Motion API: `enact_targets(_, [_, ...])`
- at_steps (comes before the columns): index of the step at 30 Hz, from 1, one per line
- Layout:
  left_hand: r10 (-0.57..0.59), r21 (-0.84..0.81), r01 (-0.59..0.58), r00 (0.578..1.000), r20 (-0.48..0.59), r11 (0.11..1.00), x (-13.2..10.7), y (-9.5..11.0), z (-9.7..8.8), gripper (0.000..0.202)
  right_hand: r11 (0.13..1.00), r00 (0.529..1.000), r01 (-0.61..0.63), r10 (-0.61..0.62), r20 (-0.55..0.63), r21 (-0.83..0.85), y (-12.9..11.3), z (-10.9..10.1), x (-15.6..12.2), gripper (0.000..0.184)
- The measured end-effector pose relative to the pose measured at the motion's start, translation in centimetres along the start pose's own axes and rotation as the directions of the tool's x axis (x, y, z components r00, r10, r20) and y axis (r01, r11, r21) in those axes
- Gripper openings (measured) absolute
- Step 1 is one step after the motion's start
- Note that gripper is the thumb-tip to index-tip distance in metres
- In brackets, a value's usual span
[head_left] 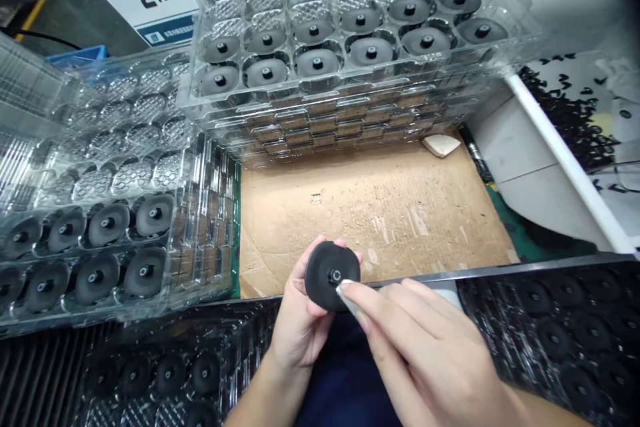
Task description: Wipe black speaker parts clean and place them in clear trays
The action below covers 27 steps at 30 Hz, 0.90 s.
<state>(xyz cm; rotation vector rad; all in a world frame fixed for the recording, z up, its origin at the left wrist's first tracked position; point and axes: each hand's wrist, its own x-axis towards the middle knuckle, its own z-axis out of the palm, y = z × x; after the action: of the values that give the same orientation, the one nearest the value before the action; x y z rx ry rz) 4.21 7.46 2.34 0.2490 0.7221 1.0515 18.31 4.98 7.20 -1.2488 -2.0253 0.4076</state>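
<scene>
**Left hand:** my read is the left hand (pixel 300 327) is cradling a black disc (pixel 327 277), fingers curling up behind its rim, so it's tilting the face up toward the head camera.

**Right hand:** the right hand (pixel 425 347) is reaching in with its fingers close together, and one fingertip (pixel 347 290) is touching right by the hub (pixel 335 275). Can't tell if it's pinching anything.

**Disc:** it's sitting above the table edge, in front of the cardboard (pixel 375 213).

**Trays:** clear trays (pixel 350 33) are stacking up ahead, with discs sitting in separate pockets, probably keeping them apart. Dark trays (pixel 555 327) are lying nearest the hands.

**Off right:** a white bin (pixel 565 147) is holding small black bits.
</scene>
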Motion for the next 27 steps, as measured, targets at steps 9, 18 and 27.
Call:
enact_targets(9, [0.088,0.072,-0.081,0.991,-0.104,0.994,0.4,0.3,1.0,0.049,0.966,0.997,-0.005,0.026,-0.078,0.257,0.8,0.0,2.3,0.021])
enact_targets(18, [-0.022,0.045,0.024,0.999,-0.046,0.999,0.7,-0.2,2.0,0.046,0.982,0.990,0.087,-0.066,-0.124,0.169,1.4,0.8,3.7,0.023])
enact_targets(27, [0.068,0.146,-0.051,0.991,-0.116,0.988,0.7,0.8,1.7,0.047,0.964,0.990,0.039,-0.002,-0.138,0.263,1.4,1.9,3.4,0.022])
